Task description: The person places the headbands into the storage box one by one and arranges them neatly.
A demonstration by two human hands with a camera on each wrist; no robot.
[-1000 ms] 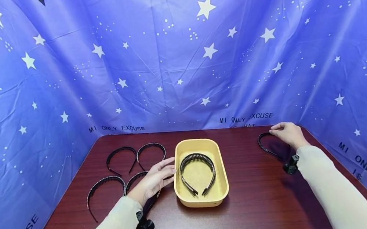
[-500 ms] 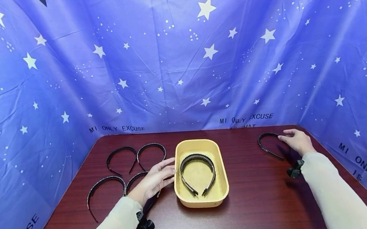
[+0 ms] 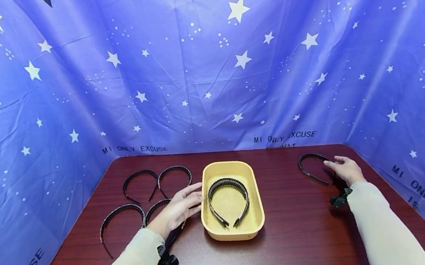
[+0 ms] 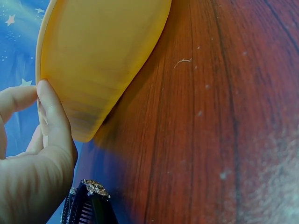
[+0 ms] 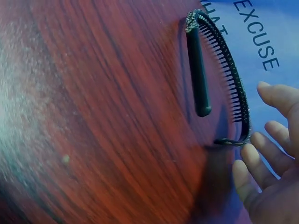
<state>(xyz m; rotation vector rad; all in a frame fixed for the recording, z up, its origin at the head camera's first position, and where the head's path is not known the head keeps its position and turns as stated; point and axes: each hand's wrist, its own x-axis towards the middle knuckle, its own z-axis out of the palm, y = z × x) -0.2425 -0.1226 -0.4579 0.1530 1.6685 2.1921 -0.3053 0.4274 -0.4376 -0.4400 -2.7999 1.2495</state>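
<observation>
Straight fingers of my left hand (image 3: 179, 208) rest against the left wall of a yellow plastic bin (image 3: 235, 235). Inside the bin lie black toothed headbands (image 3: 226, 182), stacked so that I cannot tell how many. At the table's right, my right hand (image 3: 348, 171) is beside another black headband (image 3: 301, 167), its fingers loosely bent. The right wrist view shows the fingertips (image 5: 248, 151) close by the lower bend of that headband (image 5: 229, 70); whether they touch is unclear. Its right arm is partly hidden by the hand in the head view.
On the left lie more black headbands: a back one (image 3: 139, 172), one beside it (image 3: 173, 168), a front one (image 3: 101, 235) and one (image 3: 158, 204) partly under my left hand. A blue star-printed curtain (image 3: 207, 73) encloses the red-brown table (image 3: 291, 227).
My right hand has slid from the right headband's top to its right side, moving right and nearer to me. That headband stays about where it was. My left hand and the bin keep still.
</observation>
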